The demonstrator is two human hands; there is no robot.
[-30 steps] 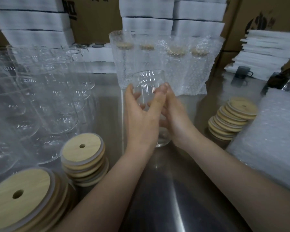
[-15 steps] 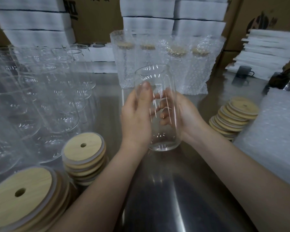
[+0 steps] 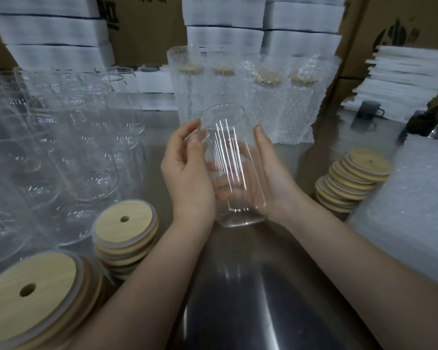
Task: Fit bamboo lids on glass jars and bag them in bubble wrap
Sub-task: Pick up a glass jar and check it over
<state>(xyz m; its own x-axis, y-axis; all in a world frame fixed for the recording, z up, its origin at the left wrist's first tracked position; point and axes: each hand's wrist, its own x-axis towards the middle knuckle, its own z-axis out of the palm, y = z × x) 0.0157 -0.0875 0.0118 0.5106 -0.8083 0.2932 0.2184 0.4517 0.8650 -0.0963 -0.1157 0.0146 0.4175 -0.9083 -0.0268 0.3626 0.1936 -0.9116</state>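
A clear glass jar (image 3: pixel 234 170) without a lid is held above the steel table, mouth tilted away from me. My right hand (image 3: pixel 271 178) cradles it from the right with fingers curled round behind the glass. My left hand (image 3: pixel 187 173) lies against its left side, thumb near the rim, fingers partly curled. Bamboo lids with a straw hole sit in stacks: one at near left (image 3: pixel 28 291), one beside it (image 3: pixel 125 227), one at the right (image 3: pixel 354 180). Several lidded jars in bubble wrap bags (image 3: pixel 253 97) stand behind the held jar.
Many empty glass jars (image 3: pixel 68 152) crowd the left of the steel table (image 3: pixel 238 299). A pile of bubble wrap bags (image 3: pixel 415 203) lies at the right. White foam stacks (image 3: pixel 261 29) and cardboard boxes line the back. A dark mug (image 3: pixel 368 111) stands far right.
The jar has come nearer to me and turned, so its whole side now shows between my hands. My left thumb has slid from the front of the glass to its left edge.
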